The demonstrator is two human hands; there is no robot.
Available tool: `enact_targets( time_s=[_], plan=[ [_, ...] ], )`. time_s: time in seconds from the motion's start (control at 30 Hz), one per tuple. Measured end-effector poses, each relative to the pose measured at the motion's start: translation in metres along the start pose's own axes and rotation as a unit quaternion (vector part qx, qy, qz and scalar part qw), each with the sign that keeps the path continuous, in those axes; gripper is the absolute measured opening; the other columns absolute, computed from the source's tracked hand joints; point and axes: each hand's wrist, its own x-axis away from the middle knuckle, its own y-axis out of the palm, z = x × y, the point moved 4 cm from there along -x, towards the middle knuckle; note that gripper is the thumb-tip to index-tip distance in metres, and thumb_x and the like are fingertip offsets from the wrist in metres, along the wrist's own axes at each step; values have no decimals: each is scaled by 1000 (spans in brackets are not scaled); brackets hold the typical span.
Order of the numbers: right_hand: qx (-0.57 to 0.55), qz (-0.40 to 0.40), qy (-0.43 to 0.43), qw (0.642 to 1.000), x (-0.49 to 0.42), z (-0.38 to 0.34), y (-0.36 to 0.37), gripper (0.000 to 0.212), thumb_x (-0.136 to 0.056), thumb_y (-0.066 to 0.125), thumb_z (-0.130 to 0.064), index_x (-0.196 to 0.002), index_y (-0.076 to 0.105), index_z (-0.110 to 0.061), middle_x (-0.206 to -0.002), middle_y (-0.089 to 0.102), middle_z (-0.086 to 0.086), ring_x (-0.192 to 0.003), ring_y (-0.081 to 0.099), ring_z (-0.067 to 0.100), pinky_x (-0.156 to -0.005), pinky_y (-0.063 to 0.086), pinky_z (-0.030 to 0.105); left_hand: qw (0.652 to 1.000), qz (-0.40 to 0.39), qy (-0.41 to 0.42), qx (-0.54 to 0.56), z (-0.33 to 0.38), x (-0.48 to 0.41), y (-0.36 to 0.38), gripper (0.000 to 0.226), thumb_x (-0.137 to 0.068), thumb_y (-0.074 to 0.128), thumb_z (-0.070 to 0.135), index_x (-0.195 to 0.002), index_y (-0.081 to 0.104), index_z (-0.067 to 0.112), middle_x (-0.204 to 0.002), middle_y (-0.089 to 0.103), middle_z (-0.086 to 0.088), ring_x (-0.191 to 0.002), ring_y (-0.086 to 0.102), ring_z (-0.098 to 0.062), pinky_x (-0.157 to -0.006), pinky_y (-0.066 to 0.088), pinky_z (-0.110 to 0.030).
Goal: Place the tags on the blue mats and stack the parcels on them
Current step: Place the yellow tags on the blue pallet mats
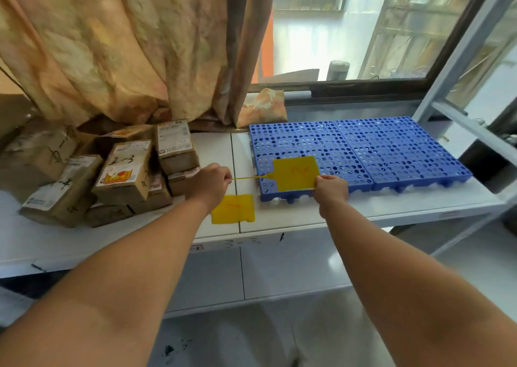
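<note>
White shelf (279,221) runs across mid-frame, w/ a seam down its centre and "3-3" handwritten on the front edge. Left side: pile of brown cardboard parcels (112,170), some w/ labels and marker numbers, leaning on each other. Centre, near the front edge: yellow tag (233,209) lying flat. Right: two blue perforated mats (363,148) side by side, edges touching. Back, centre: curtain (263,107) hem resting on the shelf.
</note>
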Motion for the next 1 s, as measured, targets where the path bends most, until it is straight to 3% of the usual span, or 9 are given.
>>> enact_targets(
  time_s=[0.3, 0.43, 0.57, 0.7, 0.9, 1.0],
  plan=[
    [120, 33, -30, 992, -66, 12, -62, 28, -97, 46, -11, -110, 67, 1, -114, 67, 20, -104, 59, 36, -81, 45, 35, 997, -40, -23, -69, 67, -38, 40, 23, -96, 48, 18, -107, 68, 18, -113, 59, -8, -103, 58, -28, -80, 48, -37],
    [180, 8, -62, 982, -97, 13, -77, 28, -96, 42, -7, -107, 66, 2, -107, 67, 21, -99, 61, 36, -69, 39, 31, 990, -50, -41, -126, 94, -50, 58, 28, -96, 46, 14, -114, 66, 21, -120, 58, -8, -112, 54, -29, -84, 48, -37],
    [234, -26, -98, 967, -125, 12, -85, 20, -92, 46, -8, -80, 62, -4, -82, 60, 16, -75, 52, 28, -53, 31, 26, 984, -60, -55, -159, 115, -59, 71, 28, -98, 45, 16, -116, 65, 20, -122, 55, -8, -116, 49, -28, -88, 47, -39],
    [284, -72, -90, 952, -146, 22, -89, 14, -87, 53, -11, -83, 64, -3, -74, 58, 12, -56, 48, 20, -44, 30, 24, 978, -80, -74, -180, 123, -63, 79, 28, -98, 45, 16, -119, 63, 21, -124, 53, -7, -121, 45, -27, -90, 46, -39],
    [314, -98, -97, 939, -160, 31, -89, 26, -88, 57, -22, -97, 64, 1, -91, 67, 16, -70, 55, 24, -43, 28, 23, 974, -82, -79, -198, 130, -56, 90, 22, -95, 52, 16, -113, 65, 18, -118, 59, -5, -113, 51, -24, -83, 49, -35],
    [316, -94, -99, 939, -162, 31, -89, 29, -88, 58, -25, -100, 64, 1, -97, 67, 18, -77, 58, 25, -49, 34, 24, 976, -71, -95, -185, 131, -55, 92, 20, -92, 57, 15, -111, 66, 17, -116, 60, -6, -112, 52, -24, -83, 51, -35]
  ],
)
